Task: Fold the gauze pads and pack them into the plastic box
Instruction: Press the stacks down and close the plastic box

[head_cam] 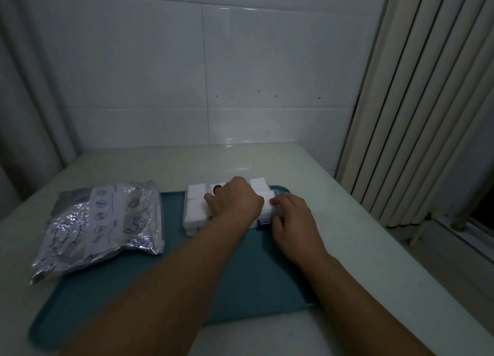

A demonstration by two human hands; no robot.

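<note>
A clear plastic box [191, 228] with small compartments sits at the far end of a teal tray [160, 275]. White folded gauze pads [196, 194] fill its compartments. My left hand [235, 199] lies flat across the middle of the box, fingers spread and pressing down on the pads. Against the box's right end rests my right hand [291, 219], its fingertips curled on the edge near a blue clasp [260, 222]. The centre of the box is hidden under my left hand.
A crinkled silver foil bag [101, 224] with printed symbols lies on the tray's left edge. The tray rests on a pale table [334, 195] against a white tiled wall. A ribbed radiator [417, 115] stands to the right.
</note>
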